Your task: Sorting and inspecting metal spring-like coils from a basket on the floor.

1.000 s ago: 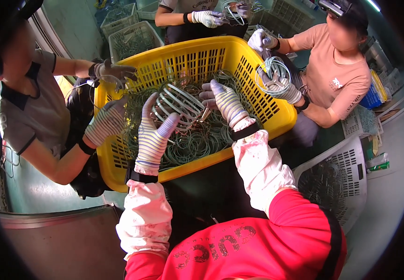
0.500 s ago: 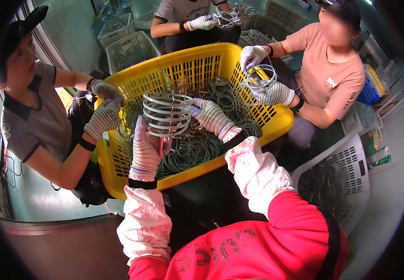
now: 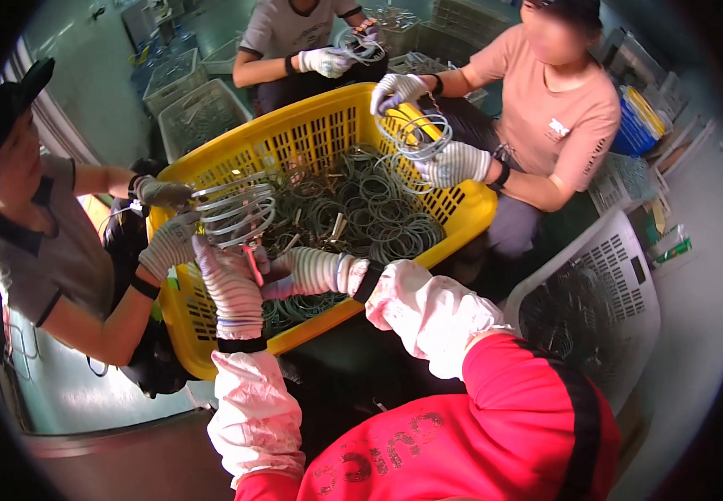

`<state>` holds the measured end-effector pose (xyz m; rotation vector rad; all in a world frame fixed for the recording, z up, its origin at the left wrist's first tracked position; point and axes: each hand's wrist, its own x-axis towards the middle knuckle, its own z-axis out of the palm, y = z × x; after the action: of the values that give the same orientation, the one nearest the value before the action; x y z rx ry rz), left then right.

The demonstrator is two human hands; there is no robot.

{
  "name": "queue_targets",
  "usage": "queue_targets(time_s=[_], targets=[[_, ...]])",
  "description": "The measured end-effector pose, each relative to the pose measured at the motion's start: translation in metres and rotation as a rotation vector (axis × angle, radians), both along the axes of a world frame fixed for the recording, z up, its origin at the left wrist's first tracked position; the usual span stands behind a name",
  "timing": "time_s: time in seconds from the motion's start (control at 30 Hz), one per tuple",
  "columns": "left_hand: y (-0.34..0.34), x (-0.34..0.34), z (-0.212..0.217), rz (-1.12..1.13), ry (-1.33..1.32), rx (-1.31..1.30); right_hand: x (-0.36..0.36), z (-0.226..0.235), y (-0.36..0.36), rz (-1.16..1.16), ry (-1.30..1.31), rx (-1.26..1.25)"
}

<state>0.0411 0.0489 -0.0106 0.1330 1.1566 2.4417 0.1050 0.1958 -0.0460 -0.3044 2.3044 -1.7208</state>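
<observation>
My left hand (image 3: 232, 288), in a striped knit glove, is closed at the base of a springy coil of pale metal wire (image 3: 235, 210). The coil stands over the left part of a yellow slotted basket (image 3: 295, 342). My right hand (image 3: 315, 271), gloved alike, reaches in from the right with bent fingers against the left palm. Between the two hands shows a narrow red piece (image 3: 254, 262), whose kind I cannot make out. Many loose wire rings (image 3: 378, 213) lie heaped in the basket below.
At the left, a co-worker's gloved hands (image 3: 169, 238) are close beside my coil. Another co-worker on the right holds wire rings (image 3: 418, 138), and a third handles rings at the back. A white crate (image 3: 633, 284) with dark metal parts stands at the right.
My left hand and the coil have moved left, close to the left co-worker's hands. My right hand has left the coil's side and come down against my left hand. The view has shifted slightly.
</observation>
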Motion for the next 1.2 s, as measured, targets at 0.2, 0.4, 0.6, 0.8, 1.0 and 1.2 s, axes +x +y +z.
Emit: queue_targets(time_s=[0.2,0.4,0.6,0.8,1.0,1.2], targets=[[0.005,0.004,0.010,-0.258,-0.238,0.277,0.014,0.007,0.022,-0.262,0.044,-0.042],[-0.001,0.008,-0.009,-0.369,-0.281,0.339,0.013,0.017,0.046,-0.533,0.435,-0.092],[-0.004,0.011,-0.009,-0.485,-0.263,0.417,0.022,0.029,0.038,-0.453,0.445,-0.087],[-0.003,0.014,-0.004,-0.528,-0.261,0.441,0.021,0.025,0.039,-0.442,0.519,-0.146],[-0.009,0.013,-0.008,-0.590,-0.207,0.500,0.023,0.031,0.033,-0.451,0.653,-0.110],[-0.012,0.011,-0.016,-0.628,-0.137,0.511,0.028,0.042,0.030,-0.408,0.667,-0.157]])
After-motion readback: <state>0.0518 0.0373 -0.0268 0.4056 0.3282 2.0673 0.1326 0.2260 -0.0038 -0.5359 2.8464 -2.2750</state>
